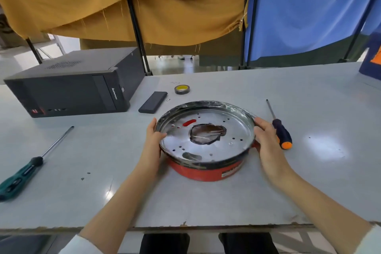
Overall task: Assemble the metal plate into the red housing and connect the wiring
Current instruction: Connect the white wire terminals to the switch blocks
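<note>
Both hands grasp the metal plate (206, 132) by opposite rims, left hand (153, 137) and right hand (266, 140) curled round its edges, likely seating it level on the red housing (206, 171) mid-table.

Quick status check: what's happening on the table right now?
Left hand and right hand grip the metal plate rim. Plate sits on the red housing. Nothing in the way.

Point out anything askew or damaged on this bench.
The metal plate sits tilted on the red housing, its right side raised, not seated. Its centre hole has a ragged dark edge. The table front edge is chipped.
</note>
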Demonstrator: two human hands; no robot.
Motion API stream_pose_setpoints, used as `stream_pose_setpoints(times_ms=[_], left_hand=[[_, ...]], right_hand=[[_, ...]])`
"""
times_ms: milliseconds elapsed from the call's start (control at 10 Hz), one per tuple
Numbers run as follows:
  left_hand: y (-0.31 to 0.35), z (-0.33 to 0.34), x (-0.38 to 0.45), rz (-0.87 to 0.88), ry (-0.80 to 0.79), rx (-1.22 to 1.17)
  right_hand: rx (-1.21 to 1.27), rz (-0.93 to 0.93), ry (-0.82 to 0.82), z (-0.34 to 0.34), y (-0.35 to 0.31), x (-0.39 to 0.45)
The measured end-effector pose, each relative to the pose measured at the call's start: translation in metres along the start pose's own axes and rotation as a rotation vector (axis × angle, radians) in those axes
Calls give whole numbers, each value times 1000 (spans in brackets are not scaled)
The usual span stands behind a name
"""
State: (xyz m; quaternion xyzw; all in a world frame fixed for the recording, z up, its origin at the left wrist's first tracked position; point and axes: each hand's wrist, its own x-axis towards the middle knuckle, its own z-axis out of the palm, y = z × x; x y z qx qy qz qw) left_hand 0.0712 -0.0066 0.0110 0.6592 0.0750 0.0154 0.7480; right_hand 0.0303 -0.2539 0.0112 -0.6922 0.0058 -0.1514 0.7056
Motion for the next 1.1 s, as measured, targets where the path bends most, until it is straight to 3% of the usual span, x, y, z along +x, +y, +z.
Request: stream_pose_setpoints(times_ms=[200,300,600,900,1100], left_hand=[[-7,-13,-8,38,48,62],[-9,-7,-6,20,31,50],[-1,35,57,62,63,76],[-8,42,75,75,74,22],[-9,33,68,132,29,153]], right_hand=[[-288,-62,18,1,5,2],[-369,-5,-38,3,6,15],[-375,19,42,7,9,60],[-356,98,-9,3,14,93],[-397,22,-58,-2,14,94]])
